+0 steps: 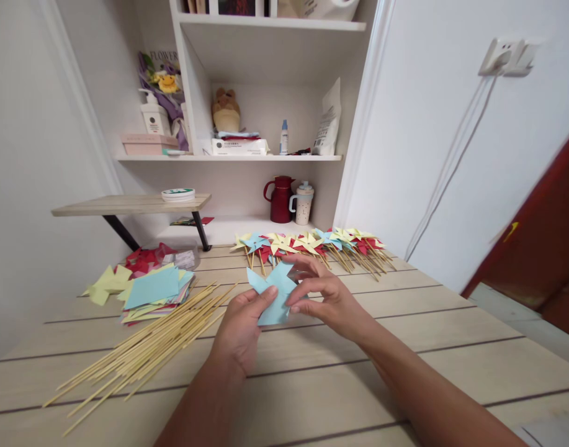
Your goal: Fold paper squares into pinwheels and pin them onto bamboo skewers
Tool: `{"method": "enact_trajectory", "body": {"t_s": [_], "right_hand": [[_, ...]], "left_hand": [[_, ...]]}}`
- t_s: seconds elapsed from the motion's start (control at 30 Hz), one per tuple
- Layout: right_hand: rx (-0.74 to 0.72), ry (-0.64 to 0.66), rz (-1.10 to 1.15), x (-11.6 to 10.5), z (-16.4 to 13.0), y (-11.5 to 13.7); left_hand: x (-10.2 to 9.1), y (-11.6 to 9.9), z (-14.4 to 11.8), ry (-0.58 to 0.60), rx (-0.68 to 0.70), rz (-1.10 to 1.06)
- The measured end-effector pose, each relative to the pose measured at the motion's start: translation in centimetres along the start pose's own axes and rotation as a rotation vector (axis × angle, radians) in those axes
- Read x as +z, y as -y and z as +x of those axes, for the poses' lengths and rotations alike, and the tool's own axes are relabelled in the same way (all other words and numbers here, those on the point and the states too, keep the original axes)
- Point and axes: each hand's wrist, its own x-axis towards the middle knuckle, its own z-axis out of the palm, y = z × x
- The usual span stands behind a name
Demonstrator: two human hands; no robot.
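Above the middle of the slatted table, a light blue paper pinwheel piece [277, 310] with cut, pointed corners is between my hands. My left hand [242, 326] grips it from the left, thumb pressed on its face near the centre. On the right side, my right hand [324, 292] pinches the paper's edge between thumb and fingers. To the left lies a loose bundle of thin wooden sticks [158, 344]. Behind the sticks is a stack of coloured paper squares [151, 288], a blue one on top. Finished pinwheels on sticks [307, 242] lie in a row beyond my hands.
At the left back, a small raised shelf [126, 205] on black legs bears a round white container [178, 195]. Red paper pieces [144, 261] and a clear box [184, 257] lie near it. A dark red jug [281, 198] and a handled cup [303, 203] stand behind the pinwheels.
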Motion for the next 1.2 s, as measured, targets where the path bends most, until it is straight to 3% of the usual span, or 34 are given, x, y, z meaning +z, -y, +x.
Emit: {"method": "enact_trajectory", "body": {"t_s": [0.23,0.53,1.2], "right_hand": [[0.039,-0.001,0.013,0.20,-0.09,0.11],[0.201,-0.083,0.053,0.73,-0.05,0.07],[0.178,-0.099,0.154,0.79,-0.01,-0.20]], "left_hand": [[0.19,-0.07,-0.11,-0.041,0.015,0.020],[0.60,-0.16,-0.24,-0.137,0.120,0.151],[0.69,-0.02,-0.37,-0.138,0.127,0.139]]}}
